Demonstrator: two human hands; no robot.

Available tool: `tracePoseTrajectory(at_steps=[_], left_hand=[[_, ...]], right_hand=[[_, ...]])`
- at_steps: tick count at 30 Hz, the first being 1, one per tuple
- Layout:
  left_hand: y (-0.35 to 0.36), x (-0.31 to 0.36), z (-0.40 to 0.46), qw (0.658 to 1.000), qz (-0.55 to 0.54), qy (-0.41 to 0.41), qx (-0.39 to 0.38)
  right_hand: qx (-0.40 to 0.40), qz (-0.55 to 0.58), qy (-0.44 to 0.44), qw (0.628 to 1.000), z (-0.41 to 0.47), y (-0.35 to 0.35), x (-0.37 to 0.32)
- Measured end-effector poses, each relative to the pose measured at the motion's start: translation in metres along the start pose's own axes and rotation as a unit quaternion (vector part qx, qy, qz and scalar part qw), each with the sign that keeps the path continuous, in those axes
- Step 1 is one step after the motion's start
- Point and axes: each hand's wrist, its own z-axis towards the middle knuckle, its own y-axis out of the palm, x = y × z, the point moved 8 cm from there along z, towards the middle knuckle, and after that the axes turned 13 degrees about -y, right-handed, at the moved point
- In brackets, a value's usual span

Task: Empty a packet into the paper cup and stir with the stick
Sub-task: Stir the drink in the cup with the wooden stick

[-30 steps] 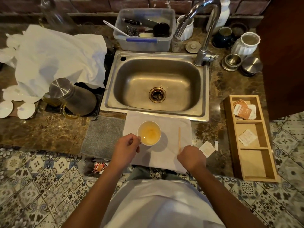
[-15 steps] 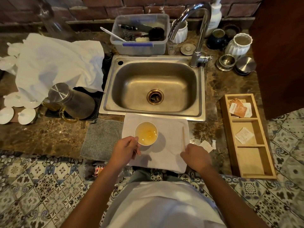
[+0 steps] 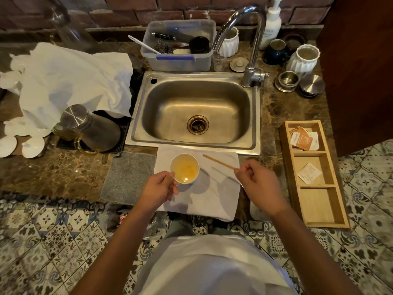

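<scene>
A white paper cup [image 3: 184,168] holding amber liquid stands on a white cloth [image 3: 214,194] in front of the sink. My left hand [image 3: 159,188] grips the cup's near left side. My right hand [image 3: 256,180] pinches the near end of a thin wooden stick [image 3: 219,162], which is lifted off the cloth and points up-left toward the cup, its tip just right of the rim. Packets lie in a wooden tray [image 3: 340,211] at the right: orange and white ones [image 3: 303,139] in the far compartment, a white one [image 3: 310,173] in the middle.
A steel sink [image 3: 195,111] with a tall faucet [image 3: 253,45] lies beyond the cloth. A grey mat [image 3: 127,173] and a steel jug [image 3: 89,126] sit left. A plastic tub [image 3: 178,45], jars and steel lids stand along the back. The counter edge runs just below my hands.
My right hand has picked the stick up off the cloth and swung its far end toward the cup. My left hand keeps its hold on the cup.
</scene>
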Motion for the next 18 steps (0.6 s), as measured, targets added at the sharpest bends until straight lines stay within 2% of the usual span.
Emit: tracePoseTrajectory(at_steps=[10,14,18], left_hand=[[0.003,-0.005,-0.001,1.000,-0.010,0.007,-0.008],[0.001,-0.004,0.002,0.998,0.007,0.010,-0.057],[-0.001,-0.001,0.012,0.993,0.030,0.012,-0.117]], right_hand=[[-0.020,0.064,-0.073,0.995,0.012,0.009,-0.054],[-0.038,0.027,-0.063,0.997,0.019,0.031,-0.058],[-0.024,-0.031,-0.042,0.998,0.033,0.051,-0.065]])
